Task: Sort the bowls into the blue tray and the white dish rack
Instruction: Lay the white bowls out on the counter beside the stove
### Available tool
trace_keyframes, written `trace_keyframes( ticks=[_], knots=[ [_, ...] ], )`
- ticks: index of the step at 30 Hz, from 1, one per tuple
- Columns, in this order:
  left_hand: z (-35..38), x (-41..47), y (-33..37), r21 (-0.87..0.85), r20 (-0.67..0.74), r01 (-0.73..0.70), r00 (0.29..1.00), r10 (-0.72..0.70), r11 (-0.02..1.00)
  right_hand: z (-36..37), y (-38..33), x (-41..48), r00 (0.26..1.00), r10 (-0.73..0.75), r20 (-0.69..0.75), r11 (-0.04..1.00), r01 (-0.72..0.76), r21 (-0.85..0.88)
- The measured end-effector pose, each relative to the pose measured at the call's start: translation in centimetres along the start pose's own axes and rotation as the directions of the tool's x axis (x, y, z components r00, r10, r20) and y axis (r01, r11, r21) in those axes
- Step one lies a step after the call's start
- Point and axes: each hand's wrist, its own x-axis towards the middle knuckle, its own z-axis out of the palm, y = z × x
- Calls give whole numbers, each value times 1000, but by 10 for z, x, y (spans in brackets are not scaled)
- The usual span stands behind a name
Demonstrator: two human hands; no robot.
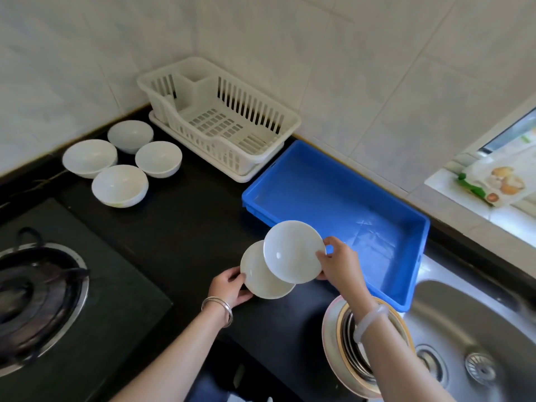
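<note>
While both hands hold a bowl apiece just off the near left edge of the blue tray (333,195), the sorting looks to be at its very start: nothing lies in the tray, and nothing in the white dish rack (290,117) that stands just beyond the tray's far left corner.

The right hand (339,265) pinches the upper shallow bowl (293,252) by its rim, thumb on the inner face and fingers behind. It is tilted up so that its hollow faces the camera, and in view its edge overlaps the tray's near left wall. The left hand (230,288), further left of the tray, grips the lower shallow bowl (259,278) at its left rim. The upper bowl partly covers it, and I cannot tell whether the two touch.

Four deeper bowls (119,185) sit in a cluster on the black counter (188,216), well to the left of the tray and past the rack.

The step in hand seems to be separating the two shallow bowls and carrying the first into the tray. By my reading, the next move calls for swinging the right hand a little rightward over the tray wall, levelling the bowl, and lowering it onto the floor before the pinch is loosened. The left hand should keep its bowl clear so the rims do not knock.
</note>
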Motion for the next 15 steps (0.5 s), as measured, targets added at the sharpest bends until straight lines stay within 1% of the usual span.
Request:
trace_keyframes(
  ticks=[4,8,11,15],
  knots=[
    [-21,4,17,-57,-88,-40,996,35,998,3,-18,8,1000,-15,-9,994,16,104],
    [-56,8,44,-144,-192,-99,979,71,985,23,-45,23,999,-25,24,975,19,221],
    [-84,11,61,-209,-277,-131,958,69,969,46,-67,39,997,-29,78,969,10,245],
    [-118,19,79,-312,-376,-143,926,16,939,82,-99,60,985,-5,172,953,-47,301]
  ],
)
